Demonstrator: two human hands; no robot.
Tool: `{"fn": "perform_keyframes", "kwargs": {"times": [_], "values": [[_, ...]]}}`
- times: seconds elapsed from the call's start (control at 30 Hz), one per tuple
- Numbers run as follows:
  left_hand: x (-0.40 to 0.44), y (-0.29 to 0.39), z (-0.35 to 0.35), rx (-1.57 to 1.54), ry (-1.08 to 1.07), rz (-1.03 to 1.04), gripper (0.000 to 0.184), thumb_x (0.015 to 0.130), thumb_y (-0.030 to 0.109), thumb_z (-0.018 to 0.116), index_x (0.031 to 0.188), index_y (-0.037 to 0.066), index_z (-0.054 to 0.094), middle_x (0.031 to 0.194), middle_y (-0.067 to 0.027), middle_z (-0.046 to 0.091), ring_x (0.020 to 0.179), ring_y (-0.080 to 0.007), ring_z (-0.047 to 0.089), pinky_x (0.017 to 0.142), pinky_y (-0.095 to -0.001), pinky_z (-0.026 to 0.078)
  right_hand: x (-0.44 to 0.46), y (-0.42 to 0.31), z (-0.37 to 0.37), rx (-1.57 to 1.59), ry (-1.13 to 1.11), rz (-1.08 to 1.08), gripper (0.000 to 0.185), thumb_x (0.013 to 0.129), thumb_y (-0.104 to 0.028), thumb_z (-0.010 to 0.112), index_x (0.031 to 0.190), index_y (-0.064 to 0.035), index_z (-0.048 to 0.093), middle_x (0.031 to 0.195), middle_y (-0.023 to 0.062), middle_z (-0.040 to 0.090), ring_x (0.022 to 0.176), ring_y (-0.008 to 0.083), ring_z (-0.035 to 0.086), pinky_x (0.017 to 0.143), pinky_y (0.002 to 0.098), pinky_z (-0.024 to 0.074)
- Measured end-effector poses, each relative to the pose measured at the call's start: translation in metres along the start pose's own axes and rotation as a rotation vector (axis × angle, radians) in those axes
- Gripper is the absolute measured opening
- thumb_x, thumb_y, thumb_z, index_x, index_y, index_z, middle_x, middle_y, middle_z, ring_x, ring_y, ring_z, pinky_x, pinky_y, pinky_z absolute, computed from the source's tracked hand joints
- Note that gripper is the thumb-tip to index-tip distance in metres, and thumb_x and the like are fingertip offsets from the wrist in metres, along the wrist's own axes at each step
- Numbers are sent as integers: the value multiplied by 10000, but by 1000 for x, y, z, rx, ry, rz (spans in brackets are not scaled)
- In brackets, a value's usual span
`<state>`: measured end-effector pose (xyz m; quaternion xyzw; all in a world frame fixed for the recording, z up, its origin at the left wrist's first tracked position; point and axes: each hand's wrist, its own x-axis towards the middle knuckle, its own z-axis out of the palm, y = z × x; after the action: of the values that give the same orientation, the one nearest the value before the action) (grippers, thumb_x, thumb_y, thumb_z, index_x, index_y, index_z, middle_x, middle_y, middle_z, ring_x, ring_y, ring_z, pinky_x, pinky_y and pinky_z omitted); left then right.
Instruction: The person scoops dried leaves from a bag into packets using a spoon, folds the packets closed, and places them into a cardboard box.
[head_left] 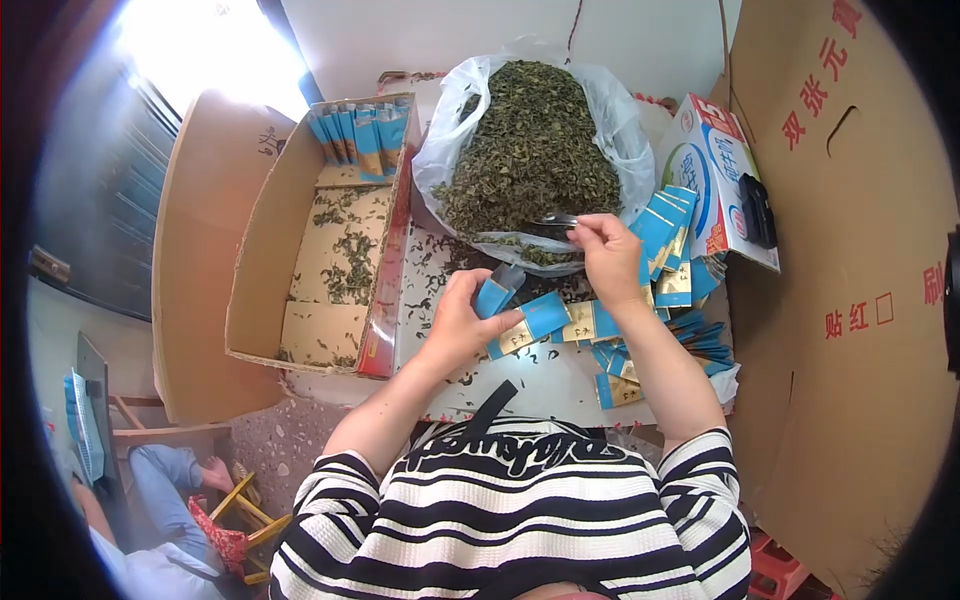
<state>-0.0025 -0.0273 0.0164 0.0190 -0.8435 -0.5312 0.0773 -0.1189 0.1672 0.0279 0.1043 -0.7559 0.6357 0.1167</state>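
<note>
My left hand (460, 322) is closed on a small blue packet (493, 298), its open mouth facing the leaf pile. A blue and gold packet (541, 318) lies by my left thumb; I cannot tell whether the thumb touches it. My right hand (610, 255) pinches a small metal spoon (556, 219), its tip at the lower edge of the dried leaves (535, 140). These leaves fill a clear plastic bag (450, 150) with its mouth folded open. More blue and gold packets (675, 240) lie in an overlapping heap around my right forearm.
At left stands a cardboard box (265, 245) with upright filled packets (360, 138) at its far end and scattered leaves inside. A printed carton (708, 180) with a black object (757, 212) stands right. Tall cardboard (830, 330) walls the right side. Another person (165, 500) sits lower left.
</note>
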Motion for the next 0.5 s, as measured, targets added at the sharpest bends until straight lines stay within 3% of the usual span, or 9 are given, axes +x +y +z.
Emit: {"fn": "perform_keyframes", "kwargs": {"times": [0.17, 0.23, 0.5], "values": [[10, 3, 3, -5, 1, -29, 649, 655, 270, 854, 1163, 5, 548, 1033, -85, 519, 916, -191, 531, 800, -311, 456, -3, -7, -11, 85, -19, 61, 68, 876, 1, 609, 917, -2, 663, 815, 62, 688, 767, 127, 677, 673, 258, 549], [14, 4, 4, 1, 4, -35, 650, 658, 270, 853, 1167, 6, 547, 1035, -87, 519, 923, -196, 535, 807, -313, 457, -6, -12, -18, 75, -99, 103, 85, 904, 0, 594, 977, 2, 638, 910, 72, 678, 826, 147, 676, 758, 265, 542], [21, 3, 7, 25, -9, -32, 659, 665, 284, 858, 1171, 2, 544, 1047, -104, 523, 961, -220, 548, 840, -328, 464, -12, -25, -44, 167, -254, 99, 71, 892, 18, 591, 942, 3, 640, 880, 71, 683, 828, 148, 679, 751, 263, 541]]}}
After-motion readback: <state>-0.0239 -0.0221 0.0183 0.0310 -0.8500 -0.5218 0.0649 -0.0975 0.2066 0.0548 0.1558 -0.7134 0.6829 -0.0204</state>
